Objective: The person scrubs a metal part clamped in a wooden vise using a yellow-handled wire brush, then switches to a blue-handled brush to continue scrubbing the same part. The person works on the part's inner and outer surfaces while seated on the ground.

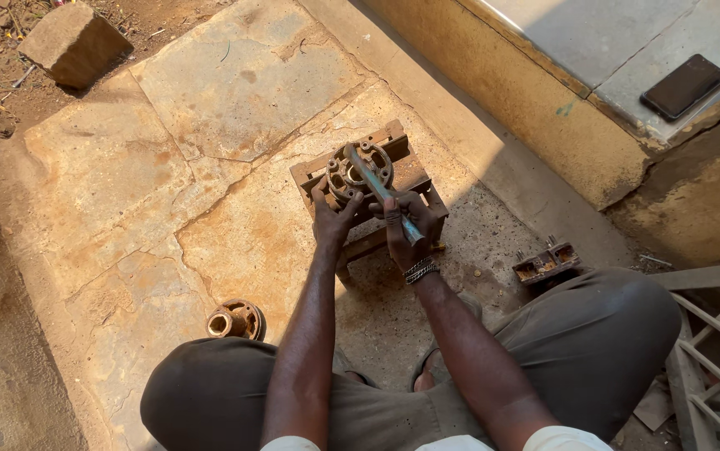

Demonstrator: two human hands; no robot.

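Stone block [74, 43] lies far left at the top, on bare dirt beside the paved floor [126, 175]. The floor is cracked stone slabs, sunlit, rust-stained.

Lower left of centre: a small rusty round metal part [234, 320] sits on the floor, just beside the person's left knee, apart from both hands.

Centre: a low wooden stand [414, 171] on the floor, between the knees and ahead of them. A rusty round metal casting [358, 167] with holes in its face rests on top of the stand.

Left hand [332, 219] is laid against the near edge of the casting, fingers curled onto its lower rim, gripping it.

Right hand [406, 224], just right of the left one, is clenched around the handle of a blue-green metal bar [381, 194]. The bar slants up and left from the fist, its far end lying across the face of the casting. A beaded band circles the right wrist.

Right of the stand: a small rusty box-shaped part [546, 263] with studs sticking up, on the floor near the right knee.

Far right, top: a dark phone [684, 86] lies flat on a raised step [594, 125]. Lower right corner: pale wooden slats [711, 334].
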